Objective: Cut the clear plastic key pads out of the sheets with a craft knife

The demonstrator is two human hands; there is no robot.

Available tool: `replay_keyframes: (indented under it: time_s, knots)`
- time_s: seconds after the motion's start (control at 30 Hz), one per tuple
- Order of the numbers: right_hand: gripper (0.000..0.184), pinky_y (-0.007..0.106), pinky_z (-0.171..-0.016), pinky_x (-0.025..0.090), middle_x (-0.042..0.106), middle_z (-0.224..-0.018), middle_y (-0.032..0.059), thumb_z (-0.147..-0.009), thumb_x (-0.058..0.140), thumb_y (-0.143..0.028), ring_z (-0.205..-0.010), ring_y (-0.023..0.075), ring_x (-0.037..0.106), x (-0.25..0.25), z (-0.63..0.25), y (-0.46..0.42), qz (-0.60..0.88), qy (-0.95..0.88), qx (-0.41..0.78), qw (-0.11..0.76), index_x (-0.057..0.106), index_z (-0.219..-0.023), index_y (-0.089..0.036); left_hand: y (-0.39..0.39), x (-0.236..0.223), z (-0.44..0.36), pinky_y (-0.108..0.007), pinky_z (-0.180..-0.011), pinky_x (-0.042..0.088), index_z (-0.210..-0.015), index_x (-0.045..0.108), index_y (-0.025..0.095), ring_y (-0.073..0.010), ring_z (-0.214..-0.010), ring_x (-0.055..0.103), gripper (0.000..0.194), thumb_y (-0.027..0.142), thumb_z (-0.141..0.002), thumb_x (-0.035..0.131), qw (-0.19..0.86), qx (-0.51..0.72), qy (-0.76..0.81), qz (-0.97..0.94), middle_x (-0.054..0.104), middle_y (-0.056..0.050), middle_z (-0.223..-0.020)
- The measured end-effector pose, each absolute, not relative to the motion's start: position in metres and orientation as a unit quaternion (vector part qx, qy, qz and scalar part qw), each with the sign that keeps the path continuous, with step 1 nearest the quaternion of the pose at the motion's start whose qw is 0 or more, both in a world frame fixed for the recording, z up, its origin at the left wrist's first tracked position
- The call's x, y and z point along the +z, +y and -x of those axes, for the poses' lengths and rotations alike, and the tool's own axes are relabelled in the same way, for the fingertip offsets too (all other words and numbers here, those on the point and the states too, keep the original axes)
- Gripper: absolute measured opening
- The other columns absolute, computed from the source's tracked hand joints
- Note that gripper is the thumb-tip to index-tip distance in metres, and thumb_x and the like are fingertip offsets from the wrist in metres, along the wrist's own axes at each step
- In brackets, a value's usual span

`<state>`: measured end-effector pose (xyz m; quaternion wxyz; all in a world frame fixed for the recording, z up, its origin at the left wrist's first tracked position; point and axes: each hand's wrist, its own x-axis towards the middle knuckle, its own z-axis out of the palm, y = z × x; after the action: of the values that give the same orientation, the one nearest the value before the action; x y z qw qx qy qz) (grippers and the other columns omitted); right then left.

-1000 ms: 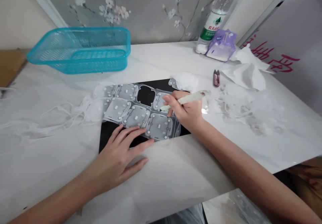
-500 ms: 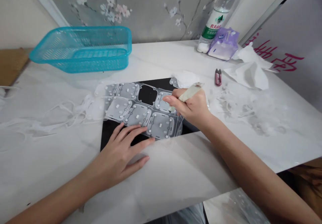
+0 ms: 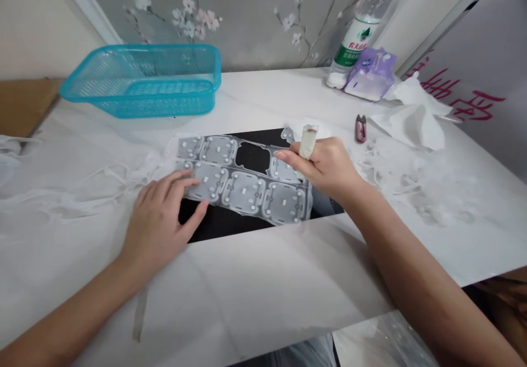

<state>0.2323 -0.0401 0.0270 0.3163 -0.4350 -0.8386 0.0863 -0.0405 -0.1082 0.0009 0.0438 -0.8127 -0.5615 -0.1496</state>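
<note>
A translucent sheet of rounded square pieces [image 3: 244, 192], joined together and dotted with small round and oblong marks, lies on a black board [image 3: 226, 225]. One square in its upper row is cut out, and black shows through. My left hand [image 3: 162, 218] rests at the sheet's left end, fingers spread and fingertips on it, gripping nothing. Over the upper right part of the sheet, my right hand [image 3: 329, 169] is closed around a slim tool with a pale, tape-wrapped handle [image 3: 308, 142]. The handle stands nearly upright; the hand hides the tool's tip.
A blue plastic basket [image 3: 156, 103] sits at the back left. Pink thread snips [image 3: 361, 129], a water bottle [image 3: 349, 48], a purple tissue pack [image 3: 373, 73] and crumpled tissues [image 3: 415, 117] lie at right. Translucent scraps [image 3: 411, 180] are strewn on both sides of the board.
My left hand has moved left, from the sheet's lower edge to its left end. The sheet has slid a little right and turned slightly. The tool in my right hand has tilted more upright.
</note>
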Motion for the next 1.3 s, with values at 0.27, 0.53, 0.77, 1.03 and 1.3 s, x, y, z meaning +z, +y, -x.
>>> replay_keyframes:
  time_s: [0.27, 0.53, 0.77, 1.03, 1.3]
  knots:
    - [0.067, 0.027, -0.047, 0.018, 0.019, -0.041, -0.0039, -0.088, 0.021, -0.072, -0.041, 0.0072, 0.017, 0.024, -0.243, -0.032, 0.459, -0.852, 0.076, 0.24, 0.022, -0.047, -0.019, -0.112, 0.0, 0.039, -0.039, -0.082, 0.047, -0.103, 0.064, 0.02, -0.0244, -0.093, 0.057, 0.021, 0.028, -0.089, 0.05, 0.039, -0.148, -0.479, 0.864, 0.064, -0.008, -0.105]
    - [0.064, 0.027, -0.042, 0.016, 0.018, -0.039, -0.0046, -0.089, 0.045, -0.055, -0.039, 0.0061, 0.016, 0.024, -0.248, -0.034, 0.476, -0.835, 0.116, 0.249, 0.018, -0.043, -0.019, -0.119, 0.003, 0.037, -0.026, -0.066, 0.046, -0.087, 0.065, 0.019, -0.0153, -0.072, 0.055, 0.01, 0.017, -0.085, 0.055, -0.015, -0.189, -0.356, 0.915, 0.064, -0.002, -0.078]
    - [0.059, 0.026, -0.036, 0.017, 0.028, -0.031, -0.0044, -0.087, 0.058, -0.036, -0.032, 0.0046, 0.027, 0.034, -0.25, -0.034, 0.573, -0.679, 0.222, 0.402, 0.036, -0.035, -0.018, -0.128, -0.001, 0.037, -0.024, -0.064, 0.045, -0.087, 0.063, 0.02, -0.013, -0.069, 0.056, 0.009, 0.016, -0.084, 0.056, -0.031, -0.219, -0.333, 0.917, 0.065, 0.001, -0.075]
    - [0.057, 0.027, -0.033, 0.018, 0.038, -0.032, 0.0002, -0.097, 0.033, -0.023, -0.027, 0.0054, 0.035, 0.034, -0.248, -0.032, 0.51, -0.516, 0.275, 0.631, 0.051, -0.044, -0.015, -0.125, -0.005, 0.031, -0.056, -0.098, 0.038, -0.136, 0.048, 0.025, -0.0367, -0.132, 0.038, 0.046, 0.039, -0.093, 0.039, 0.03, -0.065, -0.524, 0.848, 0.038, -0.017, -0.144]
    - [0.053, 0.023, -0.033, 0.027, 0.046, -0.038, -0.002, -0.094, 0.041, -0.048, -0.031, 0.0066, 0.038, 0.023, -0.212, -0.055, 0.462, -0.618, 0.317, 0.552, 0.053, -0.053, -0.018, -0.127, -0.001, 0.031, -0.057, -0.1, 0.034, -0.121, 0.062, 0.022, -0.0336, -0.111, 0.056, 0.04, 0.041, -0.09, 0.045, 0.078, -0.083, -0.53, 0.84, 0.06, -0.015, -0.119]
